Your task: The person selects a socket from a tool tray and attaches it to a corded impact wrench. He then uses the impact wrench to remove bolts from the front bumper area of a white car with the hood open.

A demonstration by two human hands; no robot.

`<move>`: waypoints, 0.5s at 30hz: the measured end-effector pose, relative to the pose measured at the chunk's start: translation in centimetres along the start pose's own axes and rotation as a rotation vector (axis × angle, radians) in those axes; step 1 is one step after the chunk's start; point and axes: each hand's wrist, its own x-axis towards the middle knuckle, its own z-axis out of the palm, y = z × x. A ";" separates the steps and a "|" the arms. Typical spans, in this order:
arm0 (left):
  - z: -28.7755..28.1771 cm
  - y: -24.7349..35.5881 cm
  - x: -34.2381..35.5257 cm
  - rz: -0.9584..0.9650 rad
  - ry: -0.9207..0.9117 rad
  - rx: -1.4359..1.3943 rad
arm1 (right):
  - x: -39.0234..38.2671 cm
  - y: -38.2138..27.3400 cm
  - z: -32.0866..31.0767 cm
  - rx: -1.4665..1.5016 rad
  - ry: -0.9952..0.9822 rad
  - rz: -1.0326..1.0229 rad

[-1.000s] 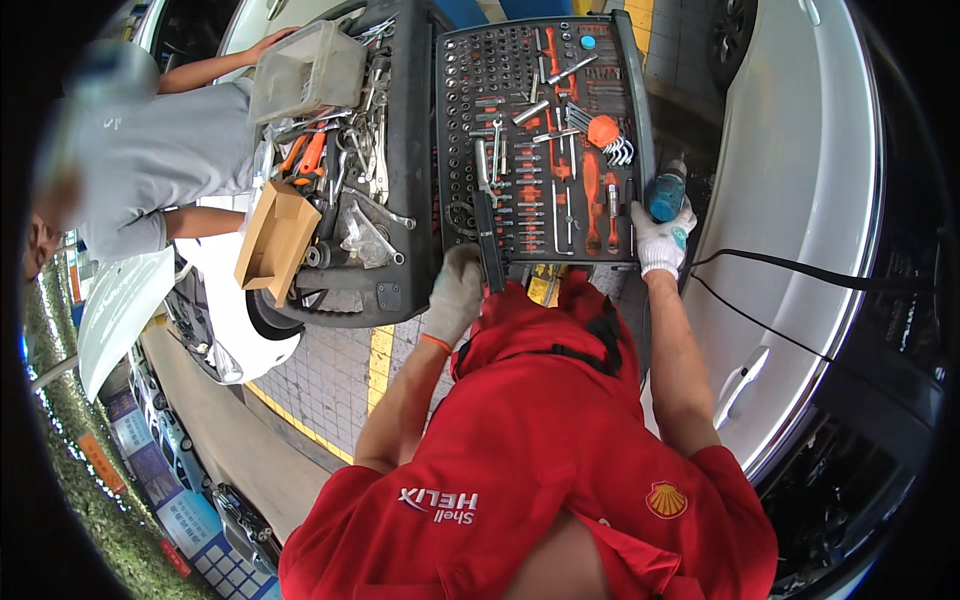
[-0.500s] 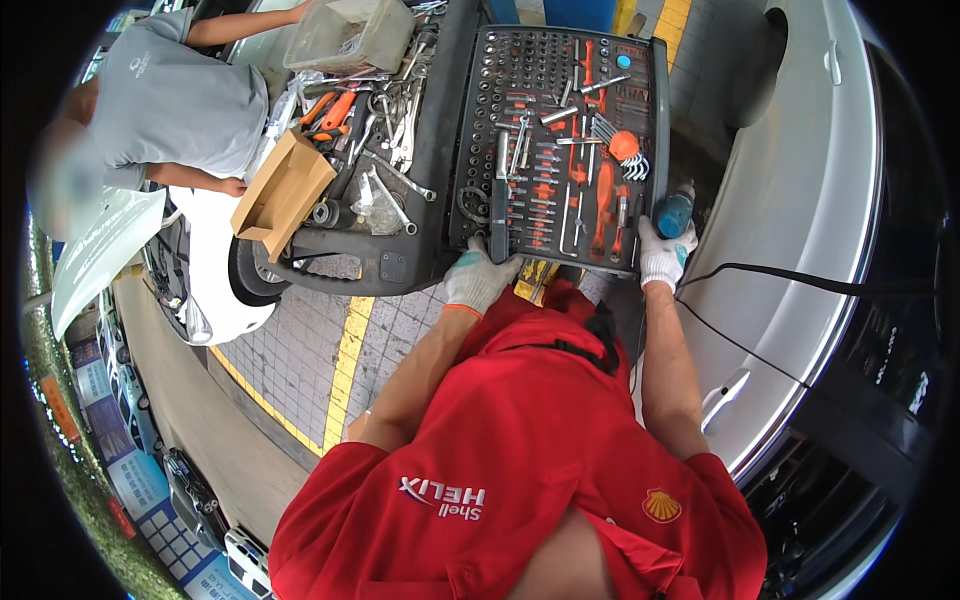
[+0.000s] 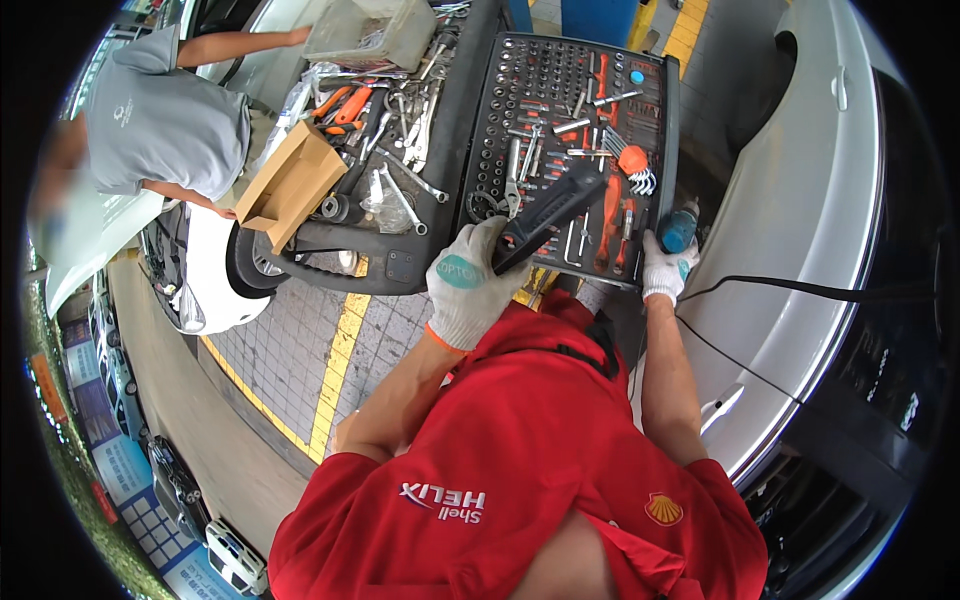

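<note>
Left hand grasps the near end of the long black bar, slanting above the tool tray; it looks stiff, fairly light, better balanced held mid-length. Right hand, grip unclear, is at the tray's edge by the blue bottle.

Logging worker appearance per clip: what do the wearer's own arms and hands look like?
The left hand and right hand wear whitish knitted gloves, each with a teal patch; the left cuff has an orange edge. The forearms are bare below short red sleeves.
</note>
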 end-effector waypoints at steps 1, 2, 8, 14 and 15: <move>-0.8 0.1 0.3 0.056 0.035 0.019 | 0.0 0.0 0.1 0.016 -0.004 0.001; -1.4 0.1 0.6 0.112 0.068 0.039 | 0.1 0.1 0.2 0.015 -0.006 -0.002; -4.2 0.2 1.4 0.230 0.218 0.076 | 0.0 0.1 0.1 -0.020 -0.007 0.000; -5.7 -0.5 1.0 0.243 0.313 0.014 | 0.1 0.1 0.2 -0.025 -0.005 0.001; -5.8 -0.4 1.1 0.223 0.316 -0.004 | 0.3 0.4 0.2 -0.022 0.001 -0.012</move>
